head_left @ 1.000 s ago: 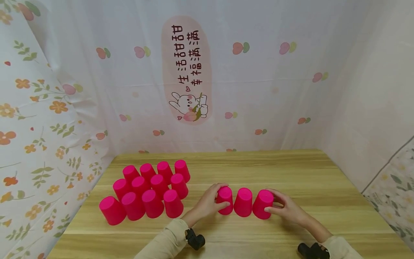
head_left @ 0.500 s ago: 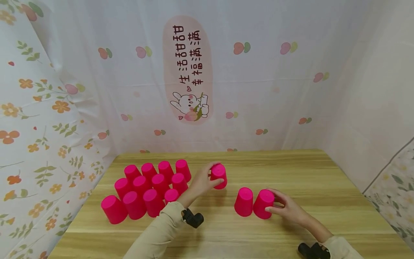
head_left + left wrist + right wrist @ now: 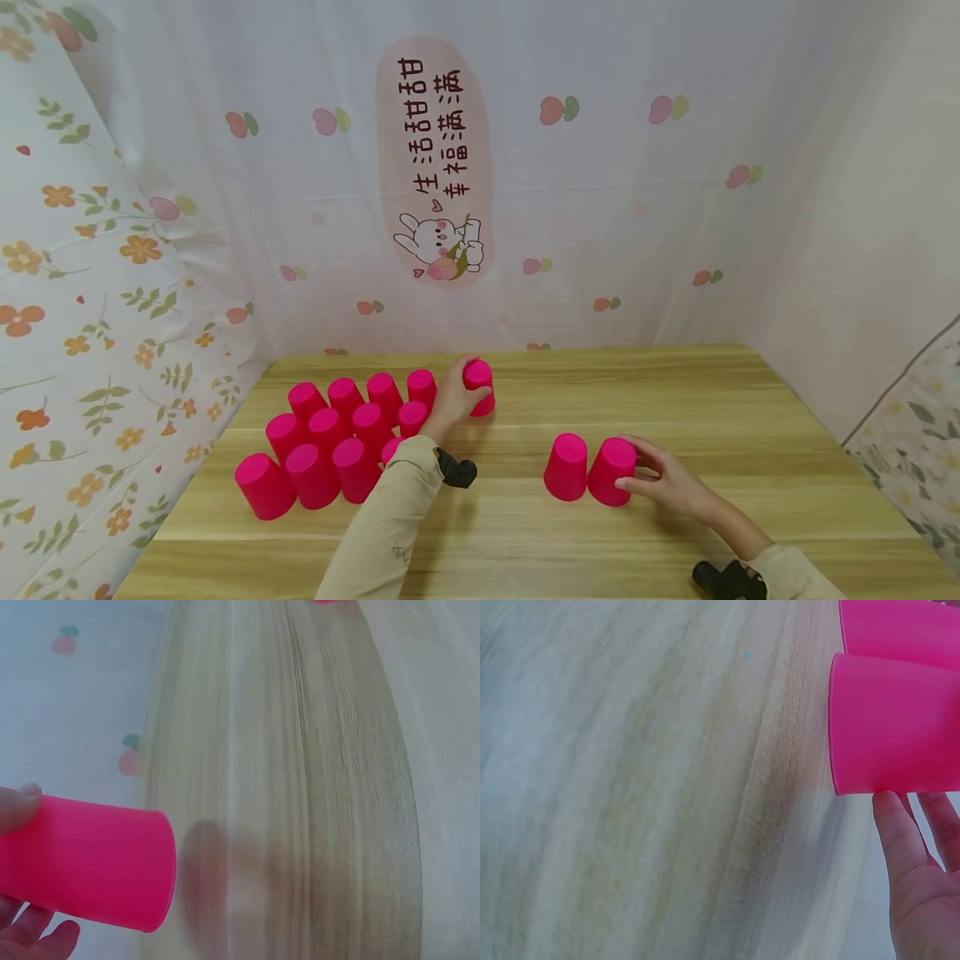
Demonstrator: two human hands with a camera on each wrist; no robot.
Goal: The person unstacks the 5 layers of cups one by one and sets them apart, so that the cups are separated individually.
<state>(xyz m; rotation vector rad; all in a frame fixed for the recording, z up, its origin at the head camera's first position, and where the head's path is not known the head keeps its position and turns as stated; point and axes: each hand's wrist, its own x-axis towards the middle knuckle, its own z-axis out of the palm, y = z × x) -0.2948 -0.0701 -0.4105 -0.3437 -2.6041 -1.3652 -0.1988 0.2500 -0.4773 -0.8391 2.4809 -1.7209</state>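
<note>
My left hand (image 3: 452,402) grips an upside-down pink cup (image 3: 478,390) near the back of the table, just right of the block of cups. In the left wrist view this cup (image 3: 97,862) has its rim off the wood, with a shadow beside it. On the right, my right hand (image 3: 669,483) holds another inverted pink cup (image 3: 611,473), thumb in front and fingers behind. Close to its left stands one more pink cup (image 3: 566,468). The right wrist view shows a thumb against the side of the held cup (image 3: 896,724).
Several inverted pink cups (image 3: 311,477) stand in three rows on the left of the wooden table (image 3: 540,550). My left forearm (image 3: 390,517) partly covers the nearest ones. A printed curtain (image 3: 600,208) hangs behind the table.
My left hand has lifted the leftmost cup out of the row of three and carried it back and left, beside the rear row of the block. The right hand has stayed at its cup.
</note>
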